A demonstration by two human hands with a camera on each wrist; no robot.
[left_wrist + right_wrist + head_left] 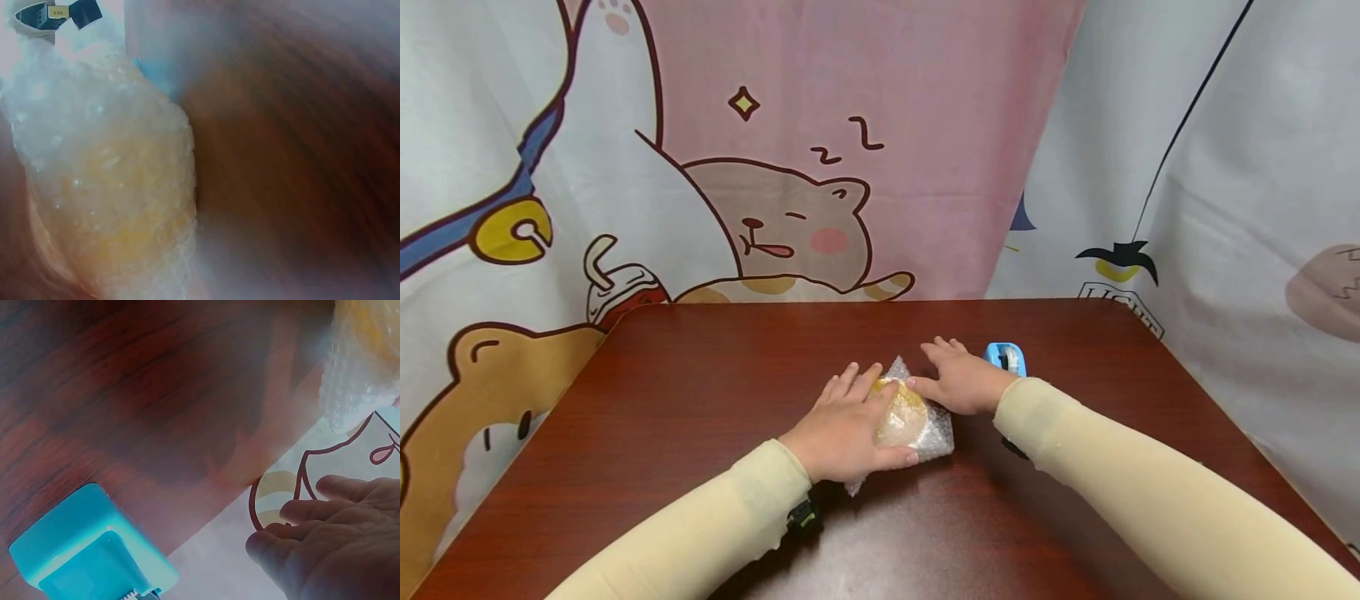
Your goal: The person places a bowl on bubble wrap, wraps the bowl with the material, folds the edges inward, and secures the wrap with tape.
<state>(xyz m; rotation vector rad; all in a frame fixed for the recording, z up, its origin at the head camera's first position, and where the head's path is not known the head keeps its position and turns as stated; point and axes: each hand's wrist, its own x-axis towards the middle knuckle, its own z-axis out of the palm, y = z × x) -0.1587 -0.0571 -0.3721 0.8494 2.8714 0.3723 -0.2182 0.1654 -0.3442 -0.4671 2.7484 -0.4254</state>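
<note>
A bubble-wrapped package (917, 423) with something yellowish showing through lies near the middle of the table. My left hand (842, 429) rests along its left side, fingers spread and straight, thumb stretched across the near side. At its upper right, my right hand (964, 382) has straight fingers, palm down, with the thumb tip right at the wrap. In the left wrist view the package (106, 169) fills much of the left half, blurred. The right wrist view shows the straight fingers of my right hand (344, 540) below a corner of the package (359, 375).
A light-blue tape dispenser (1006, 358) stands just behind my right wrist; its serrated cutter shows in the right wrist view. The dark red wooden table (715, 375) ends at a cartoon-printed curtain (940, 150) at the back and sides.
</note>
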